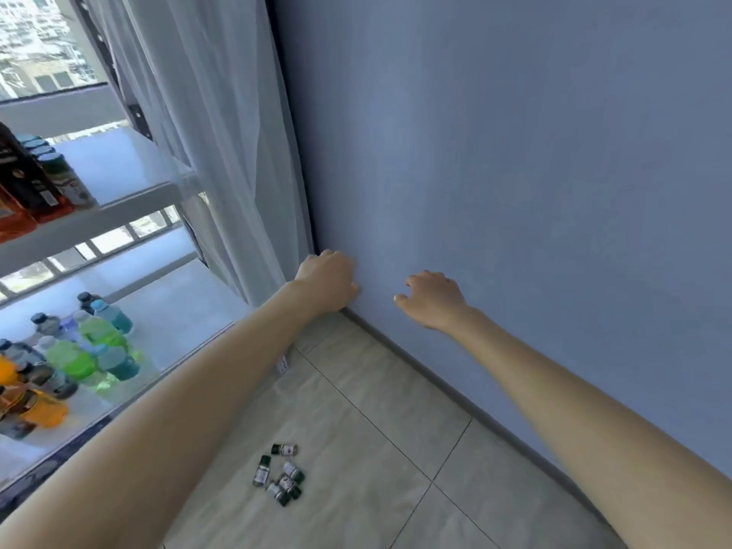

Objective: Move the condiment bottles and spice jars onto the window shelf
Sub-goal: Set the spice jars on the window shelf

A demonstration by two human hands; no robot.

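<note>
2 bare arms reach toward a plain blue wall (515,152). Left hand (326,281) and right hand (433,299) have fingers loosely curled, holding nothing. About 6 small green-capped spice jars (281,475) lie clustered on the beige floor tiles (356,390), below the white window shelf (119,172).

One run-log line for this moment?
hands: left and right both empty, raised by wall | jars: clustered on floor | shelf: partly stocked
</note>
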